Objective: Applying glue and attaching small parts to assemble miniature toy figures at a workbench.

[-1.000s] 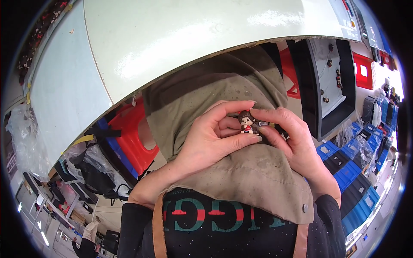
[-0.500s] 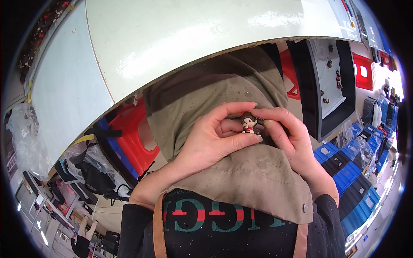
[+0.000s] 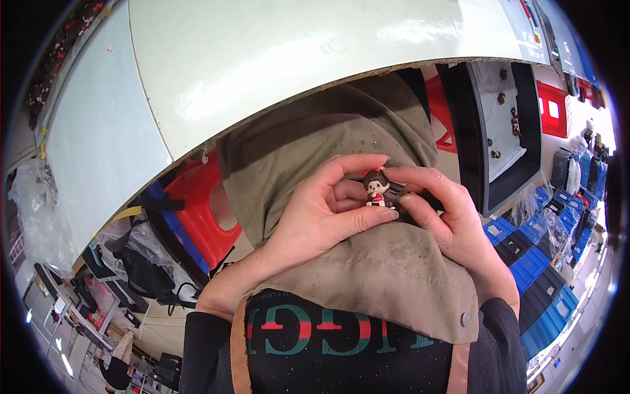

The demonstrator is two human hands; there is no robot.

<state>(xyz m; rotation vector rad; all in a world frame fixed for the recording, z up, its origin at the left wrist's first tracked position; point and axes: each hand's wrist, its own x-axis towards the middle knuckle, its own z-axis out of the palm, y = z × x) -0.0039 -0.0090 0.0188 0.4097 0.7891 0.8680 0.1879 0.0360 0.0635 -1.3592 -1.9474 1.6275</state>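
Note:
Above my apron-covered lap, a small toy figurine [image 3: 376, 188] stands upright between my two hands. It has dark brown hair, a pale face, a red bow on top and red clothing. My left hand [image 3: 315, 213] grips it, thumb across the base and index finger arched over behind the head. The right hand's [image 3: 443, 207] thumb and bent index finger close on the brown part at its right side. Whether a tiny part sits between those fingertips is hidden.
A pale worktable [image 3: 282, 52] curves across the front, its edge beyond my lap. To the right is a black tray [image 3: 535, 151] holding several similar figurines on a white sheet. Blue crates [image 3: 528, 266] stand farther right. A red stool [image 3: 203, 210] is at the left under the table.
The figurine has turned slightly and shifted a little left, showing more of its front. My right thumb and index finger have moved slightly on it. A background person at lower left has shifted.

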